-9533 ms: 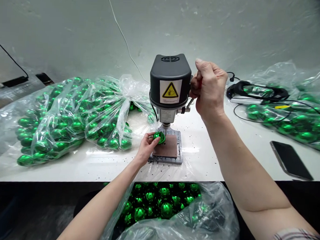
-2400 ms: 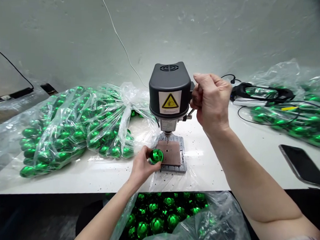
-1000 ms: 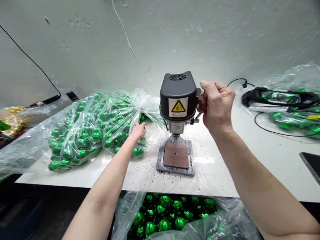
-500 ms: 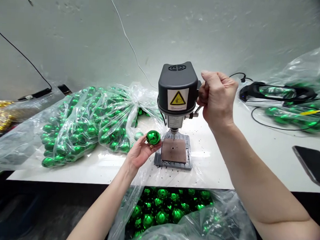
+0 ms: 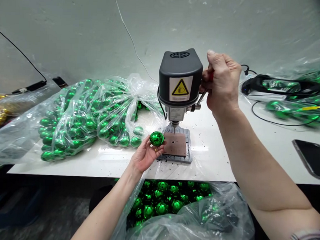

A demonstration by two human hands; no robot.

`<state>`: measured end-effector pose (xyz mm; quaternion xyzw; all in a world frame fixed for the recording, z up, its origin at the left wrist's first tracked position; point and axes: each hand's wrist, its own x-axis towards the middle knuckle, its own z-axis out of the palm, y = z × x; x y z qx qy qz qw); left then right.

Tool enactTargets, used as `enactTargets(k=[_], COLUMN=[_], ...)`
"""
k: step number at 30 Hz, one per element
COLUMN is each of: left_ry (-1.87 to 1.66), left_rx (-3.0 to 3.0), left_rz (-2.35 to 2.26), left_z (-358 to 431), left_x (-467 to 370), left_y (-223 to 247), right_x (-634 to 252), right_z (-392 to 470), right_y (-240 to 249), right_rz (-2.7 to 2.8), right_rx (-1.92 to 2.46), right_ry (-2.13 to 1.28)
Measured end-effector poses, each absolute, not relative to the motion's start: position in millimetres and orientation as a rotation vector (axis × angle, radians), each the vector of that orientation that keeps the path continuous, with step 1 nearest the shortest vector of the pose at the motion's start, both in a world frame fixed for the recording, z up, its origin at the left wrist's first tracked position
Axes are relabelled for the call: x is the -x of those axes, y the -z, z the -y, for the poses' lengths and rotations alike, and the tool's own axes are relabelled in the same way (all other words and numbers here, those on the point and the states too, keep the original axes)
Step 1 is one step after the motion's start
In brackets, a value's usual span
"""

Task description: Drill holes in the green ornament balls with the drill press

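My left hand [image 5: 147, 153] holds a shiny green ball [image 5: 157, 138] by its sides, just left of the drill bit. High on the right, my right hand [image 5: 223, 80] is wrapped round the feed lever [image 5: 202, 96] of a small black bench drill [image 5: 179, 78] with a yellow warning sticker. Below the thin bit lies a brown square plate [image 5: 174, 145] with a hole in it, on the grey drill base [image 5: 188, 158]. The bit hangs above the plate, apart from it. Dark shavings are scattered round the base.
A clear bag of green balls [image 5: 71, 119] lies on the white table [image 5: 98, 167] at left. Below the front edge, an open plastic bag [image 5: 197, 233] holds many more. At right are a phone [image 5: 312, 158], a cable [image 5: 269, 122] and another bag of green balls [image 5: 297, 113].
My right hand has risen a little with the lever. My left hand has shifted slightly right with the green ball, closer to the plate. The whole view has tilted slightly.
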<state>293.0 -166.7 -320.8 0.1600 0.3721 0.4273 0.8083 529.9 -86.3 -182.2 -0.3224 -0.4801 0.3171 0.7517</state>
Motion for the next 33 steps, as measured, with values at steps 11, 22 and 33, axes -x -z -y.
enactTargets(k=[11, 22, 33], left_ry=[-0.876, -1.066, -1.017], left_rx=[-0.434, -0.975, -1.311], left_rz=[-0.720, -0.993, -1.156], left_z=[166.6, 152.6, 132.2], left_x=[-285.5, -308.1, -329.2], left_y=[322.6, 354.0, 372.9], right_x=[-527.0, -522.5, -525.1], right_z=[92.6, 98.6, 91.6], right_y=[180.0, 174.6, 178.3], right_rz=[1.007, 1.008, 1.035], right_rx=[0.728, 0.787, 0.780], right_ry=[-0.674, -0.643, -0.624])
